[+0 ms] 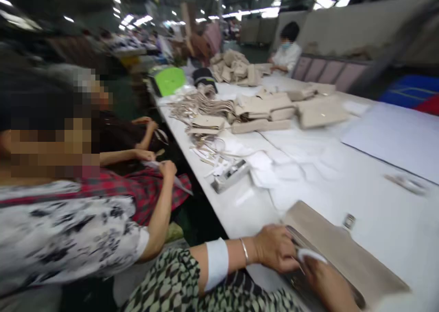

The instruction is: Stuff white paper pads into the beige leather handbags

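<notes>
Beige bag (343,250) lies at the desk's (384,211) near edge, seemingly shaped but unfinished; what remains is unclear. The left hand's (276,249) fingers look clamped on its edge; the blurred right hand's (329,282) cannot be told. Room seems widest beyond the metal clasp (349,221); leftward, a co-worker's arm (160,223) crowds.

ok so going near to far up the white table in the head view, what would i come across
Taupe panel, small grey tray, folded beige pieces, loose heap of beige pieces.
</notes>
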`<control>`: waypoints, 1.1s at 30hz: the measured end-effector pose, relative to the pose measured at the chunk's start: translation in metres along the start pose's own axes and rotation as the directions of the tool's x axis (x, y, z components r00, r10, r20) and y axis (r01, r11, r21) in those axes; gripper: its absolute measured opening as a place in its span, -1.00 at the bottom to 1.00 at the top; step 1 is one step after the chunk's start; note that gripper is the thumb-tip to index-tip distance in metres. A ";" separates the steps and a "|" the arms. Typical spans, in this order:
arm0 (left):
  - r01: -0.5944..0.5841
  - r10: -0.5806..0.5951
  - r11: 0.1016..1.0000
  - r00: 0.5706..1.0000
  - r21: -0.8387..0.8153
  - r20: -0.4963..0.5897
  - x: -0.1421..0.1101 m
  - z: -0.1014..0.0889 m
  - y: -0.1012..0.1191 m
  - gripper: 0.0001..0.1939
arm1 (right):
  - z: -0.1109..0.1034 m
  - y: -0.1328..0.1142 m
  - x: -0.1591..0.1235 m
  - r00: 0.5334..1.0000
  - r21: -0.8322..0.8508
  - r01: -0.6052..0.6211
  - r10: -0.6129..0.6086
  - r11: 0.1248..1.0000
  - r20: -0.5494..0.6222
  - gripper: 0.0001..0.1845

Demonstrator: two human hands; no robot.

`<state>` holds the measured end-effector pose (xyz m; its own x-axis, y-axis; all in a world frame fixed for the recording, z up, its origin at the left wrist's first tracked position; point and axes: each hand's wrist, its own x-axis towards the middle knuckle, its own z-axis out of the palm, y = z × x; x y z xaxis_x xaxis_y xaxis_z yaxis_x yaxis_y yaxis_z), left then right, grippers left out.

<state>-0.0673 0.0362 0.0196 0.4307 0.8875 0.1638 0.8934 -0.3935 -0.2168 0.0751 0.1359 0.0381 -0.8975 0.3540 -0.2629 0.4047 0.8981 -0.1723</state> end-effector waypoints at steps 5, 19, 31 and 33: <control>0.071 -0.208 0.747 0.969 -0.661 -0.131 0.002 0.015 0.001 -0.82 | -0.015 0.009 -0.040 0.962 0.305 0.033 -0.113 0.952 0.249 -0.75; 0.382 -0.410 0.544 0.898 -0.747 0.161 0.016 0.007 -0.015 -0.52 | -0.030 -0.007 -0.013 0.805 0.152 -0.527 0.433 0.836 0.406 -0.55; 0.324 -0.092 0.692 0.926 -0.645 0.366 0.053 -0.001 -0.040 -0.67 | -0.028 0.016 0.003 0.804 0.193 -0.493 0.360 0.849 0.473 -0.63; 0.312 -0.074 0.685 0.929 -0.658 0.364 0.053 0.002 -0.042 -0.68 | -0.025 0.017 0.008 0.780 0.184 -0.530 0.391 0.828 0.489 -0.59</control>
<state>-0.0825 0.1004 0.0359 0.2872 0.9405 -0.1817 0.8307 -0.1501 0.5361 0.0708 0.1608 0.0569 -0.4560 0.4995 -0.7366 0.8430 0.5078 -0.1775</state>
